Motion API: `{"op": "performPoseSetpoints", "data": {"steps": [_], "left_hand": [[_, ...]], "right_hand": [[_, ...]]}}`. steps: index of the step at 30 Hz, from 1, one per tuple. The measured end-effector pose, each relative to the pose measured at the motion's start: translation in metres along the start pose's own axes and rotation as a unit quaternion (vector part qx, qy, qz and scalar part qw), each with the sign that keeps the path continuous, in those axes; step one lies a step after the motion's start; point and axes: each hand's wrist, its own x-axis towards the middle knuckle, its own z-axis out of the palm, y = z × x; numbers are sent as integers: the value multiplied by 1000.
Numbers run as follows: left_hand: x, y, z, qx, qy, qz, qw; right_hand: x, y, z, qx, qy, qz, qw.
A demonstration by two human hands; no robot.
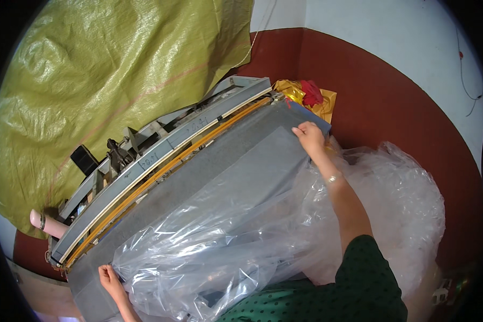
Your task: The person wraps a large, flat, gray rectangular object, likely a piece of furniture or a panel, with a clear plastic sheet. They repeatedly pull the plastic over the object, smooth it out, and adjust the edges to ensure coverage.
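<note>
While your left hand (pixel 110 279) pinches the clear plastic sheet (pixel 198 231) near 8 o'clock, your right hand (pixel 310 140) pinches its far edge between 2 and 3; it's draped over the grey tabletop (pixel 214 158) toward 6.

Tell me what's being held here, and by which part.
Clear thin plastic sheeting, apparently by its edge: the left grip pinches it at lower left, the right grip at upper right.

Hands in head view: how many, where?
2: left hand at lower left, at the clear film's edge; right hand at upper right, at its upper end. No others show.
</note>
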Motion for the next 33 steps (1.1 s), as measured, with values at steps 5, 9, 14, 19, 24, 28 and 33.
{"op": "performPoseSetpoints", "data": {"steps": [5,9,14,19,24,28,33], "left_hand": [[0,0,6,6,11,12,1000],[-4,2,1,-56,1,-20,998],[-13,33,8,-102,13,-43,994],[-29,101,-51,100,-197,14,975],[-27,103,-138,402,-227,12,887],[-47,100,-232,309,-22,-94,946],[-42,102,-380,425,143,-72,891]], "right_hand": [[5,-1,47,-112,-7,40,993],[11,-8,54,-97,-55,73,991],[15,3,70,-138,-29,-18,990],[13,-12,76,-153,-29,-90,984],[36,43,58,-178,-34,-72,981],[41,54,75,-184,-60,-80,978],[53,69,86,-195,-33,-87,976]]}}
